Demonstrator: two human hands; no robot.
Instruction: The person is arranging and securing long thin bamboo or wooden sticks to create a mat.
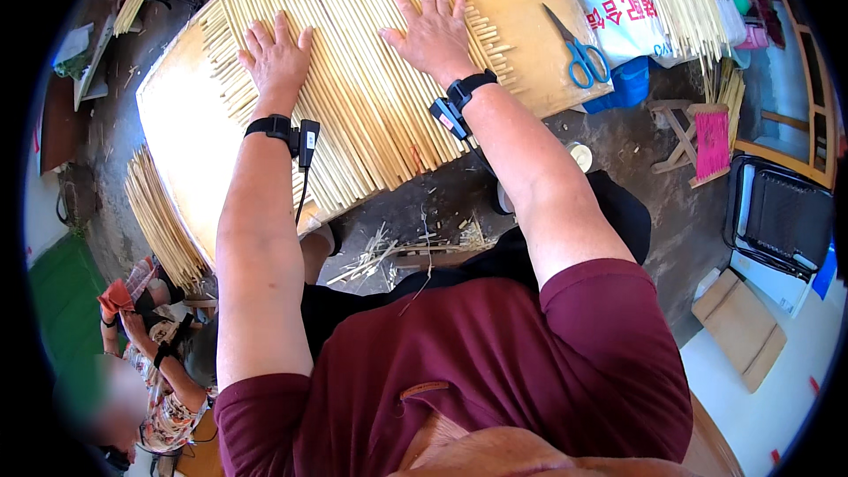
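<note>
A wide mat of pale straw-coloured stalks (353, 79), laid side by side, covers much of the wooden board (177, 97) in front of me. My left hand (278, 57) lies flat on the mat's left part, fingers spread. On its right part rests my right hand (433, 31), also flat with the fingers apart. Neither hand grips anything. Each wrist wears a black strap with a small device. To the right of my right hand, blue-handled scissors (579, 57) lie on the board, blades pointing up and left.
A white printed sack (609, 0) with more stalks (676, 0) on it is at the far right. A stalk bundle (163, 212) leans at the board's left. Stalk scraps (380, 256) litter the floor. A folding stool (698, 141) stands right. Another person (163, 371) sits at lower left.
</note>
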